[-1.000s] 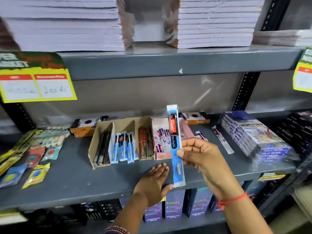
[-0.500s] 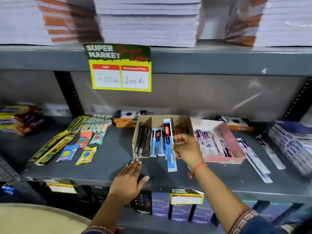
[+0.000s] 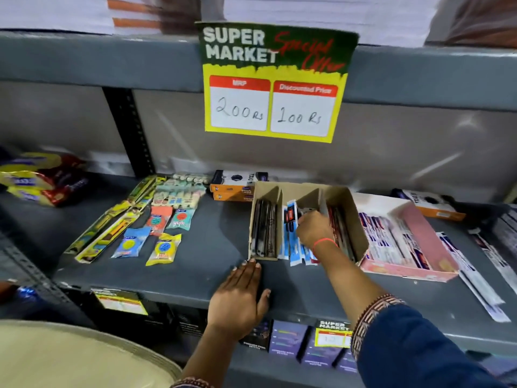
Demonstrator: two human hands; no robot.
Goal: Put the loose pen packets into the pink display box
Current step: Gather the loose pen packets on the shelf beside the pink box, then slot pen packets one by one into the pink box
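Two hands | right hand [image 3: 313, 229] — blue pen packets [image 3: 293, 247] under it

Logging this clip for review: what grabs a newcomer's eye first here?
The green-and-yellow offer sign hanging from the upper shelf edge. Below it, the right hand reaches into the brown divided box's middle compartment among blue packets, beside the pink display box.

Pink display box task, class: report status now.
Left hand flat on grey shelf. Right hand among blue pen packets in brown cardboard tray. Pink cardboard display box unobstructed.
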